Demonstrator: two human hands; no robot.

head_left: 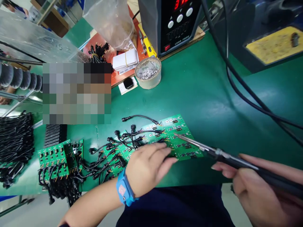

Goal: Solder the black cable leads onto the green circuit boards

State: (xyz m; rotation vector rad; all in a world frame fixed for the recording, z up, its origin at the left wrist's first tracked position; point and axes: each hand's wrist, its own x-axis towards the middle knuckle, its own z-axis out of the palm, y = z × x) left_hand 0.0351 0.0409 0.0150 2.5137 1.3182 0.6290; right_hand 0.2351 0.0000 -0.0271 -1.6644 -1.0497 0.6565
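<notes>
My right hand (pixel 258 189) is wrapped round a soldering iron (pixel 220 153), whose thin metal tip points left and sits over the green circuit board panel (pixel 176 134). My left hand (pixel 149 162), with a blue wrist strap (pixel 124 189), lies over the panel's near side. Its fingers are bent and close together; whatever is between them is hidden. Short black cables (pixel 146 132) with round connectors run left from the panel, their thin coloured wire ends lying at its pads. I cannot tell whether the tip touches the panel.
To the left sit stacked green boards (pixel 54 159) with black cables and a big black cable bundle (pixel 16 138). Behind are a round tub of metal shavings (pixel 148 74), white cards (pixel 125 61) and a soldering station (pixel 175 28). A thick black cord (pixel 248 94) loops at right.
</notes>
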